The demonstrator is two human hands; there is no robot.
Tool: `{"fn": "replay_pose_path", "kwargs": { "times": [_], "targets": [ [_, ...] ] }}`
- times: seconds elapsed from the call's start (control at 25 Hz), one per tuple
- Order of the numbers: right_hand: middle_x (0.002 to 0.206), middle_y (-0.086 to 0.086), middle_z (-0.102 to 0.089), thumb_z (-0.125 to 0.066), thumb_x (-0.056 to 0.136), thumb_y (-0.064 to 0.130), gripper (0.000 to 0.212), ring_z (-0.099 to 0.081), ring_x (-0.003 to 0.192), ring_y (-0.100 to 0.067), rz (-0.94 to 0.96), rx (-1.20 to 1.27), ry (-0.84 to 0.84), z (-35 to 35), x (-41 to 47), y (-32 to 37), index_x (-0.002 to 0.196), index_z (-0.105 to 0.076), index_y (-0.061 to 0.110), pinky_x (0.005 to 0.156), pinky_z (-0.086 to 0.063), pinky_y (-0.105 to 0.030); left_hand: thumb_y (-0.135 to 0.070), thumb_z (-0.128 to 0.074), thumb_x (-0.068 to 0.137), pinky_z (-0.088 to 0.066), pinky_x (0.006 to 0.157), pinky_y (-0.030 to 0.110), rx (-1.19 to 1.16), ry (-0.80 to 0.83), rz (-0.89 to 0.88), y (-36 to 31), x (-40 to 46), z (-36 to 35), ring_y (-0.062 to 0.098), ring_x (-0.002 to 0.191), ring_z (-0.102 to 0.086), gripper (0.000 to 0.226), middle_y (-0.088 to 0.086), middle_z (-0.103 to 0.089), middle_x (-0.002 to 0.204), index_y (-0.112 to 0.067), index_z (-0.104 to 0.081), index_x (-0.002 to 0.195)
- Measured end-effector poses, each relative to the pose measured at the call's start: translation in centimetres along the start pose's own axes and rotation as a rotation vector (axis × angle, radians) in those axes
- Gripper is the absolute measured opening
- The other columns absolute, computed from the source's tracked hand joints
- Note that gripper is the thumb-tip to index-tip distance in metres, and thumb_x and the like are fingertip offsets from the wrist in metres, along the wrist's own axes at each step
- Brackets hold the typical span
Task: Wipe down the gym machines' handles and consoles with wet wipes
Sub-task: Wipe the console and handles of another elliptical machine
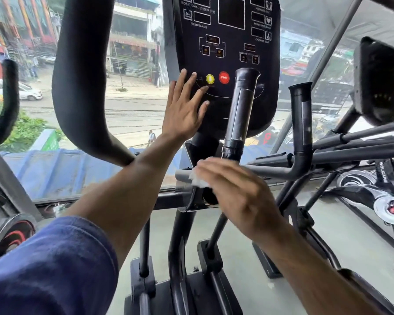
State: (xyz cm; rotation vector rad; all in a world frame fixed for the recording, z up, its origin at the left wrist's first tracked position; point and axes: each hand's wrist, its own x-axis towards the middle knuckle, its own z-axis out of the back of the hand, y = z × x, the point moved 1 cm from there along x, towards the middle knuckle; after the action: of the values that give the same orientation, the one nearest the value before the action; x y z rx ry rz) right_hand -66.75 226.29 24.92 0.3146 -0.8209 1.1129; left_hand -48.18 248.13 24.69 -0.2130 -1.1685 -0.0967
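A black console (pixel 228 42) with a yellow button and a red STOP button stands in front of me. My left hand (pixel 184 108) lies flat with straight fingers on its lower left edge. Below it, my right hand (pixel 234 192) holds a white wet wipe (pixel 197 179) against the grey crossbar and the base of a black upright handle (pixel 241 110). A second upright handle (pixel 301 119) stands to the right. The large curved black handle (pixel 82 76) hangs to the left of my left arm.
A neighbouring machine's console (pixel 377 80) and bars are at the right. Another curved handle (pixel 8 103) is at the far left. A window behind the machine looks onto a street. Black pedals and frame tubes are below my arms.
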Motion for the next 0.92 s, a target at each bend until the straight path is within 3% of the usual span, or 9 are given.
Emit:
{"fn": "replay_pose_path", "kwargs": {
  "times": [0.12, 0.24, 0.44, 0.56, 0.76, 0.92],
  "targets": [
    [0.112, -0.012, -0.072, -0.056, 0.098, -0.009, 0.026, -0.065, 0.097, -0.030, -0.196, -0.094, -0.251, 2.0, -0.6, -2.4, 0.112, -0.076, 0.000, 0.097, -0.047, -0.022, -0.041, -0.042, 0.110, -0.016, 0.127, 0.051, 0.009, -0.005, 0.017, 0.0, 0.0, 0.1, 0.037, 0.156, -0.024, 0.043, 0.013, -0.043, 0.160, -0.018, -0.061, 0.141],
    [0.100, -0.014, -0.062, -0.052, 0.092, -0.012, 0.031, -0.064, 0.087, -0.030, -0.264, -0.121, -0.175, -0.3, -1.3, -3.5, 0.111, -0.074, -0.002, 0.085, -0.055, -0.032, -0.041, -0.042, 0.111, -0.017, 0.127, 0.052, 0.006, -0.005, 0.017, -0.1, -0.1, -0.1, 0.038, 0.156, -0.025, 0.043, 0.013, -0.044, 0.159, -0.018, -0.061, 0.141],
    [0.097, -0.011, -0.060, -0.046, 0.095, -0.001, 0.031, -0.062, 0.087, -0.029, -0.295, -0.100, -0.145, -2.2, -1.7, -1.9, 0.112, -0.072, -0.001, 0.081, -0.056, -0.038, -0.041, -0.043, 0.110, -0.019, 0.126, 0.053, 0.009, -0.012, 0.013, -0.1, -0.2, -0.1, 0.038, 0.155, -0.026, 0.043, 0.014, -0.046, 0.157, -0.018, -0.062, 0.140],
    [0.095, -0.009, -0.061, -0.036, 0.103, 0.006, 0.039, -0.061, 0.085, -0.029, -0.326, -0.127, -0.175, -3.5, -2.9, -0.6, 0.114, -0.073, 0.001, 0.080, -0.053, -0.035, -0.042, -0.043, 0.110, -0.018, 0.126, 0.053, 0.014, -0.013, 0.007, 0.0, -0.3, -0.1, 0.039, 0.155, -0.026, 0.043, 0.014, -0.048, 0.156, -0.017, -0.063, 0.140],
    [0.103, -0.008, -0.061, -0.051, 0.098, 0.006, 0.030, -0.063, 0.093, -0.029, -0.441, -0.072, -0.256, -6.3, -4.5, 0.8, 0.117, -0.073, 0.003, 0.086, -0.051, -0.033, -0.043, -0.041, 0.111, -0.012, 0.128, 0.049, 0.024, -0.004, 0.022, -0.1, -0.3, 0.0, 0.037, 0.156, -0.024, 0.044, 0.013, -0.048, 0.155, -0.018, -0.063, 0.140],
    [0.108, -0.008, -0.055, -0.047, 0.103, 0.006, 0.032, -0.063, 0.095, -0.025, -0.550, 0.037, -0.404, -8.5, -5.0, 1.9, 0.126, -0.069, 0.001, 0.088, -0.052, -0.027, -0.042, -0.039, 0.110, -0.017, 0.127, 0.053, 0.004, 0.020, 0.038, -0.5, -0.4, 0.3, 0.038, 0.156, -0.023, 0.044, 0.014, -0.048, 0.155, -0.018, -0.063, 0.139]
  ]
}}
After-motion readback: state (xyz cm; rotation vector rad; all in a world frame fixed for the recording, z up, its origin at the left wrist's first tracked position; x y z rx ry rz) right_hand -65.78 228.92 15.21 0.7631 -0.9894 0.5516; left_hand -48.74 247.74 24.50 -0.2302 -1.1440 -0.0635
